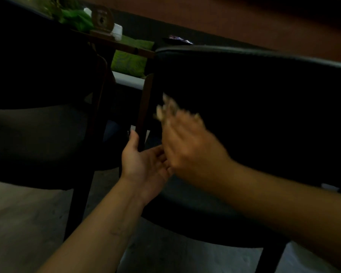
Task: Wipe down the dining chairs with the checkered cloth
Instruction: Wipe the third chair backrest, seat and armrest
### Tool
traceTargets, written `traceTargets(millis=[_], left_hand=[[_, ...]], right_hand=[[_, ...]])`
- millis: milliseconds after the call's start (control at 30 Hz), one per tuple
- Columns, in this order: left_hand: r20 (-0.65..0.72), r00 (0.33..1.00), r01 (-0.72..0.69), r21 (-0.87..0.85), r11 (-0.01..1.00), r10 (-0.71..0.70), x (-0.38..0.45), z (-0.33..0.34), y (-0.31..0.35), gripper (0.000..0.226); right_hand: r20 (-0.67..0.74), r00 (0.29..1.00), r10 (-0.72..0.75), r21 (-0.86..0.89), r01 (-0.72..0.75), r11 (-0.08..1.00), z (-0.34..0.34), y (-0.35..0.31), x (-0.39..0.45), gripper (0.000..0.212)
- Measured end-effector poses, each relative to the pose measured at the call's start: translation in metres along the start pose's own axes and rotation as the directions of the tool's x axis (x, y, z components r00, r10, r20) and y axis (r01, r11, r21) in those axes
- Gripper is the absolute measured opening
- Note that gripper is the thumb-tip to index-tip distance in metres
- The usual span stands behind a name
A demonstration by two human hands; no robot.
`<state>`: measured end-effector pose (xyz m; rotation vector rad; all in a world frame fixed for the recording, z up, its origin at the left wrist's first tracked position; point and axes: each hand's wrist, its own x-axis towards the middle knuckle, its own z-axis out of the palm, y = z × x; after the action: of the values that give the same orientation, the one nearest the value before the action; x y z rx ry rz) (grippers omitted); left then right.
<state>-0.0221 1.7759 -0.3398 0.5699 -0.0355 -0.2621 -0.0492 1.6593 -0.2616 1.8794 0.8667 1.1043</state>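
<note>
Wiping the dark dining chair, my right hand bunches the checkered cloth, blurred, against the backrest's left edge beside the wooden post. My left hand lies spread, palm up, thumb touching that post. Next, likely the post itself.

We count two dark dining chairs: one chair on the left and one chair on the right. We count two bare hands, a left hand and a right hand, and one pale blurred cloth. Farther back we count one wooden table, one round wooden ornament, one white container, and two green cushions.
</note>
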Motion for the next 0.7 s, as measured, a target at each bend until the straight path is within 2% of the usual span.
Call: traceTargets(millis=[67,100,200,267,300,367,467,533,633,700], left_hand=[[0.052,0.999,0.010,-0.011,1.000,-0.009,-0.002,-0.005,0.001,0.092],[0.063,0.998,0.004,-0.035,0.999,-0.002,-0.001,-0.006,0.000,0.088],[-0.022,0.996,-0.087,-0.029,0.996,0.087,0.007,-0.007,-0.003,0.070],[-0.029,0.998,-0.057,-0.013,0.998,0.056,0.010,-0.006,-0.006,0.089],[-0.044,0.998,-0.045,-0.006,0.999,0.045,0.011,-0.007,-0.007,0.097],[-0.050,0.997,-0.056,-0.001,0.998,0.056,0.010,-0.009,-0.006,0.100],[0.031,0.999,-0.036,-0.026,0.999,0.037,0.006,-0.015,-0.004,0.094],[0.073,0.997,-0.023,-0.021,1.000,0.025,0.003,-0.019,-0.002,0.092],[0.092,0.996,-0.013,-0.001,1.000,0.013,0.002,-0.024,0.000,0.096],[0.085,0.996,0.017,-0.003,1.000,-0.017,0.005,-0.023,0.000,0.102]], right_hand=[[0.087,0.991,-0.104,0.044,0.100,0.994,0.001,-0.012,-0.009,0.032],[0.085,0.991,-0.103,0.077,0.096,0.992,-0.002,-0.011,-0.005,0.033],[-0.062,0.993,0.097,0.185,-0.084,0.979,-0.012,0.010,0.033,0.035],[-0.099,0.970,0.221,0.090,-0.213,0.973,-0.016,0.025,0.055,0.033],[-0.034,0.973,0.229,0.016,-0.228,0.973,-0.016,0.028,0.060,0.034],[0.117,0.983,0.138,0.010,-0.140,0.990,-0.009,0.018,0.058,0.039],[0.319,0.942,-0.105,0.193,0.044,0.980,0.003,-0.010,0.033,0.053],[0.289,0.945,-0.155,0.202,0.098,0.974,0.010,-0.019,0.022,0.055],[0.209,0.969,-0.133,0.155,0.102,0.983,0.020,-0.023,0.006,0.039],[0.105,0.985,-0.136,0.161,0.119,0.980,0.029,-0.026,-0.023,0.029]])
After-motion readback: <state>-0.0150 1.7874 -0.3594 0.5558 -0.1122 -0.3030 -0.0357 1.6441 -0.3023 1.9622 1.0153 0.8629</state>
